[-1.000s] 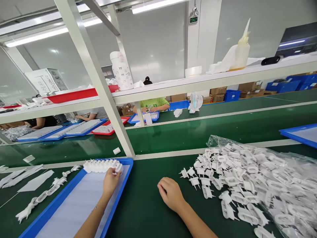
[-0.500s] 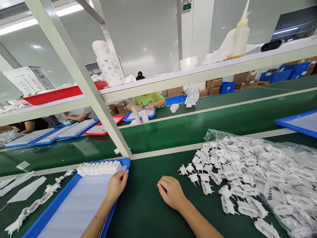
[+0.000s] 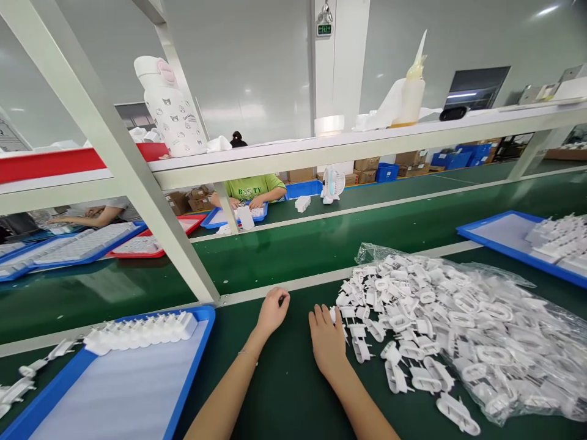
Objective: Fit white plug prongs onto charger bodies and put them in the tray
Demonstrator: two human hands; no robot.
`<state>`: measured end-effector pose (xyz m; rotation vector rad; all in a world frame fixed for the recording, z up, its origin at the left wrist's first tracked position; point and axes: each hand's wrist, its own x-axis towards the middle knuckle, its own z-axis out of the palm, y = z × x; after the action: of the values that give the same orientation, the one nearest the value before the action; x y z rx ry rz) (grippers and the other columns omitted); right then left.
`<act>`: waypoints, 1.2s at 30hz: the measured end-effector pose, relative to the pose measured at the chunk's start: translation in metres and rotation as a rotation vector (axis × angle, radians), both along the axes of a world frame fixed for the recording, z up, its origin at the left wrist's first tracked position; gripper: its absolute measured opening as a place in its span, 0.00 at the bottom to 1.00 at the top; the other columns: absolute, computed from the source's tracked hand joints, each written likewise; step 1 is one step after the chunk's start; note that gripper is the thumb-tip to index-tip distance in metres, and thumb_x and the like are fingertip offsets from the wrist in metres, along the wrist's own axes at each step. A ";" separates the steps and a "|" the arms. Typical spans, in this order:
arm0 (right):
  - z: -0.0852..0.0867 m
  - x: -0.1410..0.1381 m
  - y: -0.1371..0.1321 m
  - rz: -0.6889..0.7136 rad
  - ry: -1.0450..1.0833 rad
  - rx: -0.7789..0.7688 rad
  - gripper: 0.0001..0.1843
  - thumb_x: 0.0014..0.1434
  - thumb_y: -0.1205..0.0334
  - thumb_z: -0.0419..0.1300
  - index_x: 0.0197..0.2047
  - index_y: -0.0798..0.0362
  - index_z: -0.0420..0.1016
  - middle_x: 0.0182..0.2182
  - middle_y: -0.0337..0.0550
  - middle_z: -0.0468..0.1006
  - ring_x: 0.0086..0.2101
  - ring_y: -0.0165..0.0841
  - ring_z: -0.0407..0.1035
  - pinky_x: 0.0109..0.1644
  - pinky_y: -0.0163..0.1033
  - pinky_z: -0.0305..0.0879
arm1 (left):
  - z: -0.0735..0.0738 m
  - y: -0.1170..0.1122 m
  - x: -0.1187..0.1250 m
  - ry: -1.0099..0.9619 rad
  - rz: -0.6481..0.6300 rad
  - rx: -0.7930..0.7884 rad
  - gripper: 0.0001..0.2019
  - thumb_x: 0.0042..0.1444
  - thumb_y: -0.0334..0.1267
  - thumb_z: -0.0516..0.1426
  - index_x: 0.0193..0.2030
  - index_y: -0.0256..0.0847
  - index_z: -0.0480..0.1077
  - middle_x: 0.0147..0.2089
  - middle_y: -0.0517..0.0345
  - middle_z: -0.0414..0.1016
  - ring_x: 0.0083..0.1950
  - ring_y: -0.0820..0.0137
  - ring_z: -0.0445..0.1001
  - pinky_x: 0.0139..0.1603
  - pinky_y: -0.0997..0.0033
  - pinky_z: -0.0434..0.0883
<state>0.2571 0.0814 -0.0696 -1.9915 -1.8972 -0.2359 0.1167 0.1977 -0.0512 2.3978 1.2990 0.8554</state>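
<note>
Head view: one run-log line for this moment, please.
left hand: loosely curled, on green belt | right hand: flat, touching pile of white plastic plug parts | blue tray: left

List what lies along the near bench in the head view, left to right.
Loose parts at the edge → blue tray → left hand → right hand → pile of white parts → second blue tray.

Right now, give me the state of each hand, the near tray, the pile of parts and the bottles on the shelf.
left hand: loosely curled, on the green belt.
right hand: flat, fingertips at the pile's edge.
blue tray: one row of white parts along its far edge.
white parts: loose heap spilling from an open plastic bag.
patterned bottle: upright, capped.
squeeze bottle: upright.
</note>
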 end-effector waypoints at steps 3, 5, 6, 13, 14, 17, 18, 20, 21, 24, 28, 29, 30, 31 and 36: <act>-0.004 0.004 0.006 -0.065 -0.047 0.007 0.19 0.60 0.75 0.46 0.43 0.52 0.74 0.47 0.49 0.74 0.49 0.42 0.65 0.62 0.56 0.44 | -0.007 0.013 -0.003 0.036 0.060 0.045 0.07 0.58 0.35 0.50 0.38 0.42 0.69 0.44 0.53 0.70 0.48 0.65 0.68 0.50 0.65 0.67; -0.002 0.004 0.008 -0.079 -0.048 0.016 0.18 0.59 0.76 0.47 0.41 0.51 0.75 0.43 0.47 0.75 0.46 0.41 0.66 0.61 0.55 0.46 | -0.007 0.030 -0.015 0.059 0.167 0.086 0.10 0.56 0.33 0.51 0.43 0.39 0.69 0.49 0.48 0.68 0.53 0.60 0.65 0.55 0.58 0.64; -0.001 0.003 0.008 -0.079 -0.044 0.022 0.18 0.58 0.77 0.48 0.41 0.51 0.74 0.42 0.47 0.75 0.45 0.42 0.66 0.60 0.55 0.47 | -0.006 0.041 -0.022 0.061 0.225 0.105 0.12 0.55 0.32 0.51 0.45 0.37 0.68 0.51 0.44 0.66 0.56 0.56 0.62 0.57 0.54 0.62; 0.004 -0.001 0.010 0.032 0.059 0.127 0.20 0.52 0.77 0.51 0.46 0.50 0.71 0.41 0.46 0.74 0.43 0.42 0.66 0.58 0.54 0.50 | 0.016 0.118 -0.078 0.542 0.725 0.111 0.29 0.48 0.28 0.55 0.60 0.35 0.60 0.66 0.34 0.47 0.66 0.35 0.41 0.57 0.42 0.55; 0.005 -0.002 0.010 0.054 0.086 0.142 0.20 0.52 0.77 0.51 0.46 0.50 0.70 0.42 0.46 0.74 0.43 0.42 0.66 0.58 0.54 0.50 | 0.019 0.126 -0.085 0.606 0.769 0.068 0.30 0.48 0.30 0.56 0.61 0.35 0.59 0.67 0.32 0.45 0.66 0.32 0.39 0.57 0.40 0.54; 0.009 -0.004 0.008 0.116 0.215 0.168 0.22 0.52 0.77 0.50 0.48 0.51 0.69 0.43 0.47 0.74 0.45 0.43 0.66 0.59 0.55 0.49 | 0.025 0.142 -0.099 0.644 0.845 -0.139 0.37 0.47 0.36 0.59 0.64 0.36 0.54 0.68 0.25 0.39 0.65 0.27 0.40 0.52 0.36 0.55; 0.011 -0.004 0.008 0.142 0.293 0.166 0.23 0.52 0.77 0.50 0.49 0.51 0.69 0.44 0.47 0.74 0.46 0.43 0.66 0.59 0.56 0.48 | 0.026 0.145 -0.103 0.619 0.855 -0.213 0.38 0.46 0.37 0.59 0.65 0.34 0.53 0.67 0.21 0.40 0.64 0.26 0.42 0.50 0.36 0.56; 0.015 -0.004 0.008 0.192 0.561 0.137 0.23 0.53 0.76 0.50 0.50 0.50 0.67 0.45 0.48 0.74 0.47 0.43 0.66 0.59 0.57 0.50 | 0.028 0.148 -0.107 0.563 0.846 -0.320 0.38 0.45 0.39 0.60 0.63 0.29 0.55 0.62 0.13 0.48 0.61 0.26 0.52 0.45 0.37 0.60; 0.017 -0.003 0.008 0.214 0.764 0.103 0.20 0.54 0.74 0.50 0.50 0.51 0.67 0.44 0.48 0.74 0.46 0.42 0.68 0.58 0.56 0.53 | 0.029 0.149 -0.108 0.542 0.832 -0.344 0.36 0.45 0.39 0.60 0.61 0.27 0.56 0.59 0.11 0.54 0.58 0.27 0.57 0.44 0.38 0.61; 0.024 0.001 0.012 0.313 1.534 -0.020 0.10 0.57 0.64 0.53 0.44 0.51 0.68 0.43 0.46 0.75 0.40 0.39 0.72 0.53 0.51 0.61 | 0.034 0.147 -0.108 0.504 0.781 -0.337 0.32 0.46 0.39 0.59 0.57 0.27 0.60 0.53 0.14 0.63 0.54 0.31 0.64 0.42 0.39 0.62; 0.030 0.011 0.017 0.479 2.277 -0.040 0.14 0.54 0.56 0.62 0.43 0.50 0.71 0.48 0.43 0.75 0.47 0.38 0.70 0.59 0.46 0.56 | 0.040 0.126 -0.091 0.223 0.604 -0.350 0.35 0.47 0.42 0.57 0.62 0.36 0.52 0.54 0.30 0.66 0.51 0.45 0.70 0.43 0.50 0.68; 0.031 0.013 0.017 0.480 2.367 -0.047 0.15 0.53 0.55 0.63 0.43 0.50 0.71 0.48 0.43 0.75 0.48 0.37 0.70 0.59 0.44 0.55 | 0.039 0.115 -0.082 -0.009 0.496 -0.406 0.36 0.47 0.42 0.57 0.63 0.39 0.50 0.54 0.35 0.68 0.50 0.51 0.71 0.43 0.55 0.69; 0.031 0.015 0.018 0.464 2.429 -0.060 0.15 0.52 0.55 0.64 0.43 0.50 0.72 0.48 0.43 0.75 0.48 0.36 0.70 0.59 0.44 0.55 | 0.038 0.103 -0.072 -0.292 0.362 -0.488 0.35 0.47 0.42 0.56 0.62 0.40 0.50 0.53 0.40 0.69 0.48 0.55 0.72 0.43 0.59 0.70; 0.030 0.017 0.018 0.437 2.473 -0.067 0.15 0.52 0.54 0.65 0.42 0.50 0.72 0.47 0.43 0.76 0.47 0.36 0.71 0.59 0.43 0.56 | 0.036 0.088 -0.060 -0.583 0.209 -0.597 0.33 0.46 0.41 0.56 0.61 0.40 0.53 0.53 0.42 0.70 0.48 0.58 0.73 0.43 0.62 0.71; 0.028 0.020 0.017 0.353 2.504 -0.061 0.19 0.51 0.47 0.65 0.42 0.49 0.73 0.48 0.43 0.76 0.42 0.34 0.72 0.57 0.42 0.59 | 0.020 0.020 -0.001 -1.204 -0.187 -1.130 0.21 0.43 0.37 0.58 0.46 0.33 0.69 0.48 0.43 0.73 0.46 0.61 0.73 0.43 0.67 0.71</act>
<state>0.2775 0.0989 -0.0416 -0.4633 -0.2701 1.5304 0.1157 0.2180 -0.0312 0.7954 0.6655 0.8787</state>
